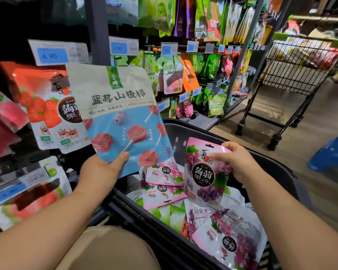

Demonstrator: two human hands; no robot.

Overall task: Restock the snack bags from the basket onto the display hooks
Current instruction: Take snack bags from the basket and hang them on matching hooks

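My left hand (102, 168) grips the bottom edge of a large beige-and-blue lollipop snack bag (121, 114), held upright in front of the display. My right hand (236, 162) pinches the top of a pink grape jelly bag (205, 176), which hangs upright over the black basket (269, 164). Inside the basket lie several more pink grape bags (228, 236) and some green ones (170, 213). Red strawberry jelly bags (47, 114) hang on the display hooks at the left, just behind the lollipop bag.
Rows of hanging snack bags (172, 75) with blue price tags (53, 55) fill the rack ahead. A dark upright post (98, 32) divides the rack. A wire shopping cart (297, 71) stands at the right, and a blue stool (332, 152) sits beside the basket.
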